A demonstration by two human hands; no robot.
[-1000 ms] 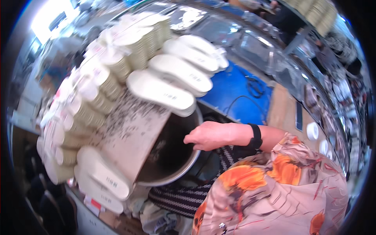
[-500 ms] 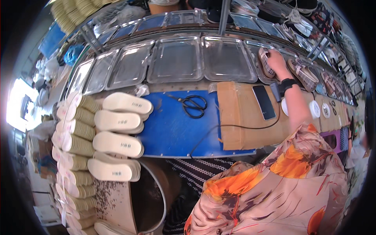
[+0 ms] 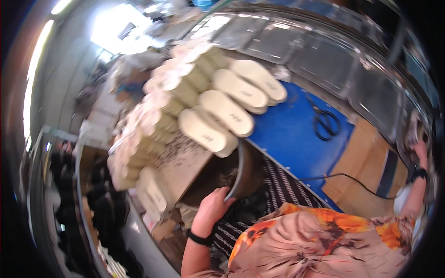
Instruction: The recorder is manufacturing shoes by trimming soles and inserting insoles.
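My left hand (image 3: 214, 205), with a black band on the wrist, curls its fingers over the near rim of a round metal basin (image 3: 239, 162) below the table edge. My right hand (image 3: 420, 149), wearing a black watch, is stretched out to the far right edge of the picture. There it touches a small blurred object on a metal tray; its grip is not clear. Cream shoe soles (image 3: 227, 111) lie in rows on the blue mat (image 3: 287, 134) just above the basin.
Stacks of cream soles (image 3: 157, 116) fill the left side around a scribbled cardboard sheet (image 3: 183, 162). Black scissors (image 3: 325, 123) lie on the mat. A black cable (image 3: 345, 176) crosses brown cardboard (image 3: 366, 153). Several metal trays (image 3: 324, 60) line the far side.
The view has swung left and down toward the basin. My left hand now grips the basin's rim. My right hand stays out at the far-right tray.
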